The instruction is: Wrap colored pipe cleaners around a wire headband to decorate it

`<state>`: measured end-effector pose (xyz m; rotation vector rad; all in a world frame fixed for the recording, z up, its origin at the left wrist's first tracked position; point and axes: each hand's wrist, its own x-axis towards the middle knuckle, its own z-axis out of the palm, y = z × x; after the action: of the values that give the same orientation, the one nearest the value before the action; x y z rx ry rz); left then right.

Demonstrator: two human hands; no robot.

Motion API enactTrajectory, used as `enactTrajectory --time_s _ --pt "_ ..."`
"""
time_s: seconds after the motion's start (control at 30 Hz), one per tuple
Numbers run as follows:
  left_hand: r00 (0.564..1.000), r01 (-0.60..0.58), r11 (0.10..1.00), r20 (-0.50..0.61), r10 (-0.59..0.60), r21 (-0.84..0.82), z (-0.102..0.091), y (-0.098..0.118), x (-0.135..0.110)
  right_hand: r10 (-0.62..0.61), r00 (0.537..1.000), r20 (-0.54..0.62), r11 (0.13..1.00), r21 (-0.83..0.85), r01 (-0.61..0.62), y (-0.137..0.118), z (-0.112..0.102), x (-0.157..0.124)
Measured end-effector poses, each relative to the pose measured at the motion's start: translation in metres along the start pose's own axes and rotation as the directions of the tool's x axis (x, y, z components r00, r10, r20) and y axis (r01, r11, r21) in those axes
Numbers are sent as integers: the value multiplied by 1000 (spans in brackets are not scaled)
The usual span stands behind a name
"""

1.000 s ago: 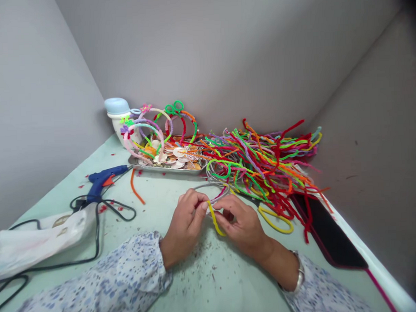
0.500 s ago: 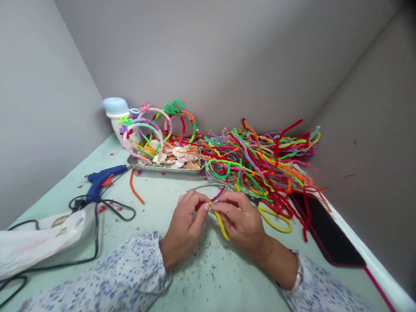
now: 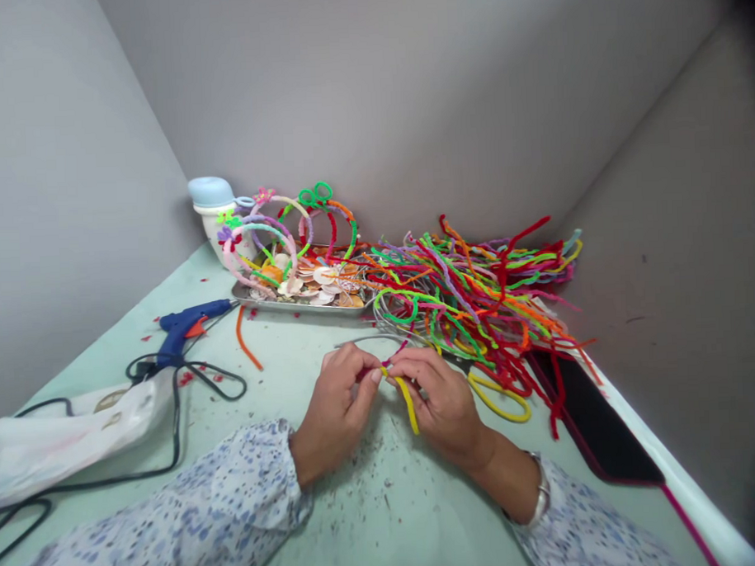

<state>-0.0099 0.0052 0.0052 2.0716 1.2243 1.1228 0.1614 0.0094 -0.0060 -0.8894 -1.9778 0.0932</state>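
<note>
My left hand (image 3: 341, 400) is closed in a pinch on a thin grey headband (image 3: 368, 339), whose arc shows just behind the fingers. A magenta pipe cleaner (image 3: 403, 346) shows beside the band between my hands. Close against it, my right hand (image 3: 440, 405) pinches a yellow pipe cleaner (image 3: 409, 402) where it meets the band at the left fingertips. The loose yellow end hangs down in front of my right fingers. Much of the band is hidden behind both hands.
A heap of coloured pipe cleaners (image 3: 477, 288) lies behind my right hand, beside yellow-handled scissors (image 3: 499, 402) and a black pad (image 3: 605, 428). A metal tray (image 3: 304, 306) holds discs and wrapped headbands (image 3: 261, 229). A blue glue gun (image 3: 184, 327), its cord and a white bottle (image 3: 218, 227) stand left.
The loose yellow end has swung slightly to the right. My right fingers have shifted a little around the band, while my left hand has stayed nearly still.
</note>
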Motion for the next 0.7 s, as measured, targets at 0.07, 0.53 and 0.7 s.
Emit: enactTrajectory --time_s 0.07,0.53,0.7 --pt "1000 -6 1000 -2 6 9 0 0 0 15 1000 6 1000 13 -15 0 0 0" --pt "997 -79 995 20 78 61 -2 3 -1 87 996 10 991 106 -87 -3 0 0" --pt "995 -95 993 23 94 74 -2 3 -1 141 990 15 980 142 -142 -5 0 1"
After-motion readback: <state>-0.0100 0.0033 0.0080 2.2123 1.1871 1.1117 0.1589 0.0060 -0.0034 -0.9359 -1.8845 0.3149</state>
